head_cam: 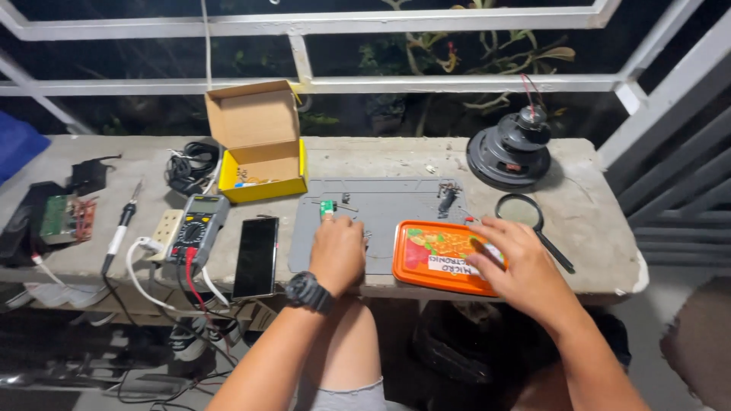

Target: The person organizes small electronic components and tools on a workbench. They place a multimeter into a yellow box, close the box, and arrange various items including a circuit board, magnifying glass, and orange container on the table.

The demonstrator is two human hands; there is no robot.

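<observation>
Risk noted: the orange lidded box (440,257) overhangs the front edge of the worktop (586,205); a careless press could tip it off; the small green circuit board (327,208) could slide on the grey mat (396,209) if nudged. Left hand (337,253) lies knuckles up on the mat, fingers curled narrow just behind the board, seemingly touching it; right hand (518,266) rests on the box lid, fingers loosely spread, gripping nothing.

balcony electronics bench – railing (320,84) | multimeter (199,224) | soldering iron (122,224) | grey mat (381,209)
</observation>
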